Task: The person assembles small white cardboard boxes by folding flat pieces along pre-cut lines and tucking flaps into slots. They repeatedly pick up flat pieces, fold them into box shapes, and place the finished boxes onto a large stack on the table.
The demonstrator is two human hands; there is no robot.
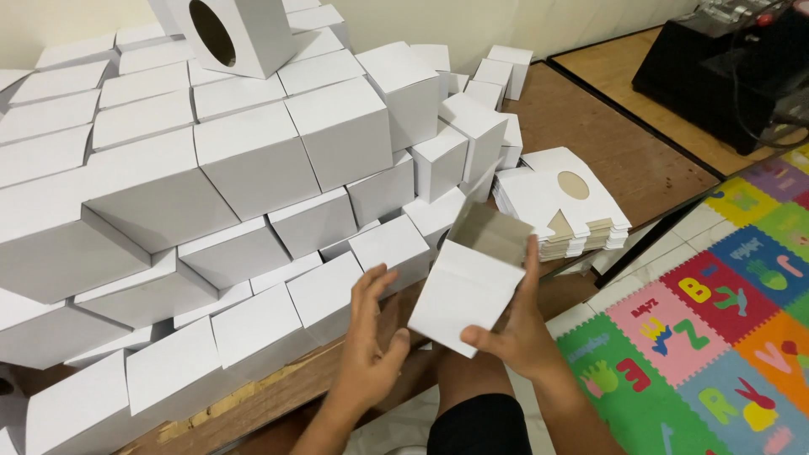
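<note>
Right hand (514, 333) has the half-folded white box (468, 291) pinched, thumb under, fingers along its right edge, open end tilted toward the flat blanks (560, 211). Left hand (371, 345) sits just left of the box, fingers spread, holding nothing, nearly touching it.

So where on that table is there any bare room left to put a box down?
The brown table top is bare behind and right of the stack of flat cardboard blanks, out to its dark edge. The left side is crowded with white folded boxes piled to the near edge. The right hand holds an open box.
</note>
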